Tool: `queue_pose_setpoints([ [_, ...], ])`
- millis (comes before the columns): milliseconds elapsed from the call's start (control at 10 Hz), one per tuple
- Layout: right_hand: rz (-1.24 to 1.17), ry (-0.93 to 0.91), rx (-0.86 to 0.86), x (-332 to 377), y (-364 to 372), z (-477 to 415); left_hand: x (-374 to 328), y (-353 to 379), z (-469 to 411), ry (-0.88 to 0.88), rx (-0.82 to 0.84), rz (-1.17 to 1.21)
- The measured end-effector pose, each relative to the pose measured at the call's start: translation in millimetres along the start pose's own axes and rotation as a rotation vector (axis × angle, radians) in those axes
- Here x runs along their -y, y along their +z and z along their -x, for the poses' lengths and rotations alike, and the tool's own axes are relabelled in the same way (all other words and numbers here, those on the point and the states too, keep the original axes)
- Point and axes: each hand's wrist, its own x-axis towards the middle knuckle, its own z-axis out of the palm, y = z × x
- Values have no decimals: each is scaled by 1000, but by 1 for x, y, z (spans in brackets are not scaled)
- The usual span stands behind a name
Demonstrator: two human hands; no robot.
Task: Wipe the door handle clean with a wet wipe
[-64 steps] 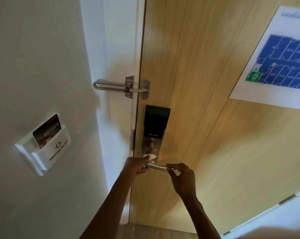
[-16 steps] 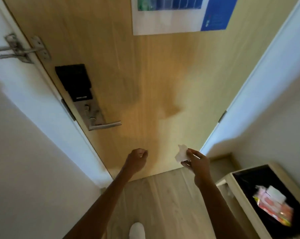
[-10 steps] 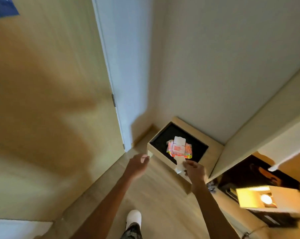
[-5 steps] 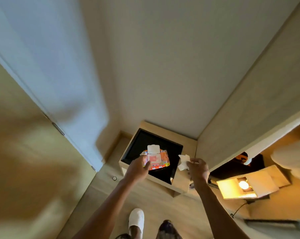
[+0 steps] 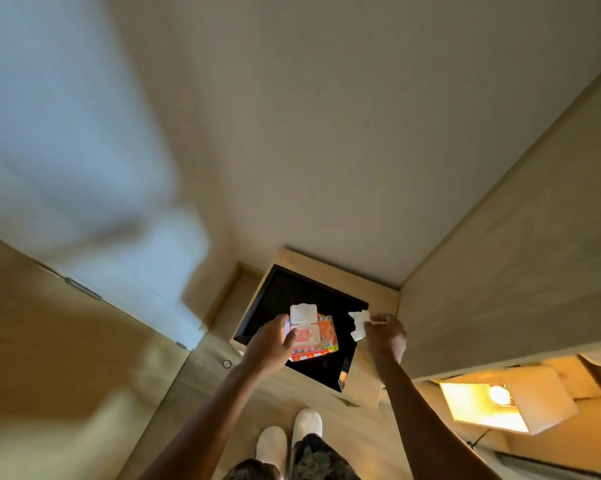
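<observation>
Nearest the camera, two white slippers (image 5: 289, 434) planted side by side on the pale wooden floor (image 5: 202, 382), patterned trouser legs above them. Further out, both bare forearms stretched toward a low wooden stand (image 5: 368, 386) with a black top, set against the wall in the room's corner. Left hand (image 5: 269, 342) laid over the near left edge of a colourful wet-wipe pack (image 5: 314, 336), fingers curled loosely round that side, touching it; whether truly gripped or merely resting could not be told. Pack lay on the black top, toward its near left part, with the white flip lid (image 5: 303, 313) standing open at the far end. Right hand (image 5: 385, 336) hovered above the right edge of the black top, thumb and forefinger pinched shut on a crumpled white wet wipe (image 5: 358, 323), remaining fingers folded in. Wipe hung just beside the pack, not touching it. Off to the right, a lit lamp (image 5: 500, 394) glowed inside a boxy wooden niche. On the left, blurred wooden door (image 5: 50, 341) with a hinge (image 5: 82, 288) at its edge; door handle outside the view. Beyond, plain cream wall (image 5: 326, 133).
</observation>
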Motion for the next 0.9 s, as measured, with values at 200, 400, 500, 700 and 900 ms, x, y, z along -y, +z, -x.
queue_pose_setpoints([
  [200,57,-3,29,21,13,-33,-9,-2,-24,-35,41,-46],
  [400,202,52,151,24,18,-53,-8,3,-41,-61,63,-45],
  [500,283,-48,212,16,20,-50,-7,7,-46,-73,62,-21],
  [700,222,-186,234,16,11,-28,-7,13,-53,-86,85,-86],
  [900,-511,-498,135,147,-88,30,10,14,-32,-123,91,71],
])
